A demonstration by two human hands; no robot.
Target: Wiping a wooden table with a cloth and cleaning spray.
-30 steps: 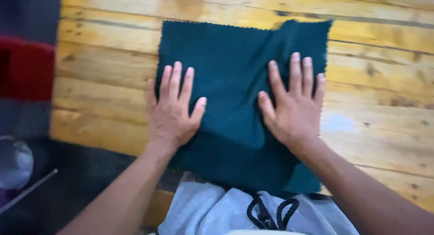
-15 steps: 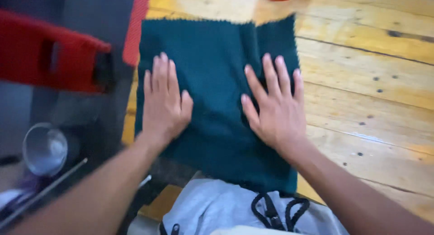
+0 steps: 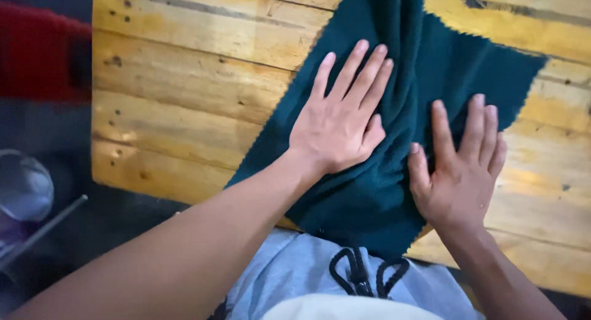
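Both the left hand (image 3: 337, 126) and the right hand (image 3: 460, 166) are lying flat with fingers spread, pressing on a rumpled dark teal fabric square with pinked edges (image 3: 394, 172) that is draping over the near edge of a pale wooden plank table (image 3: 184, 98).

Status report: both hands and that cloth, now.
Left hand flat on dark green cloth, fingers spread. Right hand flat on it too. Cloth bunched in a ridge between them on wooden table. Nothing in the way.

Fig.: my bench, a plank wood table (image 3: 184, 104), yellowish w/ knots, fills centre and right. Dark floor (image 3: 74, 234) lower left; red object (image 3: 37, 61) upper left; round metal bowl (image 3: 21, 187) at left edge.
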